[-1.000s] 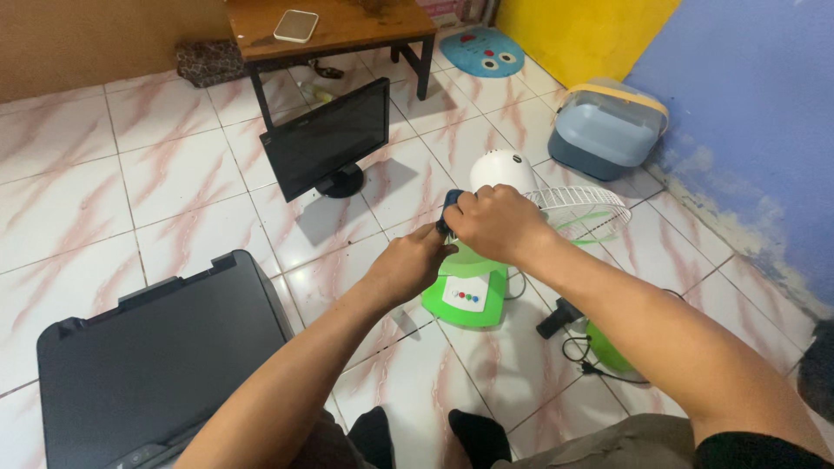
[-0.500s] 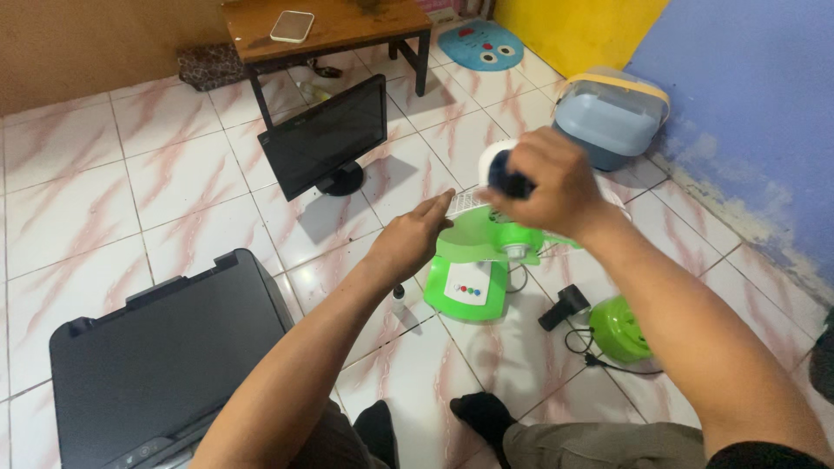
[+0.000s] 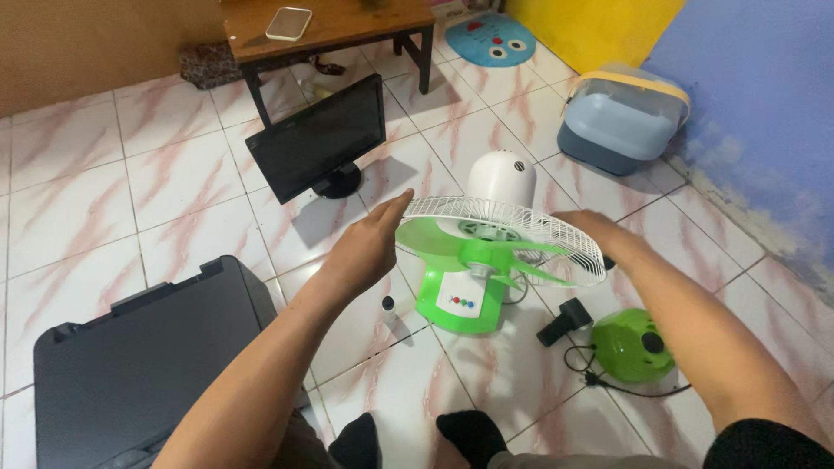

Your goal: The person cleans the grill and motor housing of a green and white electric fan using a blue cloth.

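— How many fans are on the floor?
— One desk fan (image 3: 486, 260) with a green base, one white wire guard (image 3: 556, 227), green blades and a white motor housing, standing on the tiled floor (image 3: 113, 200) near its middle.
— And the hands?
— Two. The left hand (image 3: 369, 247) is flat, fingers straight, touching the guard's left rim without grasping. The right hand (image 3: 599, 230) lies at the guard's right rim; I cannot tell whether it grips.
— What else?
— One black monitor (image 3: 317, 139) behind the fan, one black case (image 3: 130, 347) at the floor's near left, one loose green round part (image 3: 630, 343) with one black plug (image 3: 565, 320) to the right, one blue-grey lidded container (image 3: 621, 117) by the blue wall, one phone (image 3: 289, 23) on one wooden table (image 3: 347, 26).
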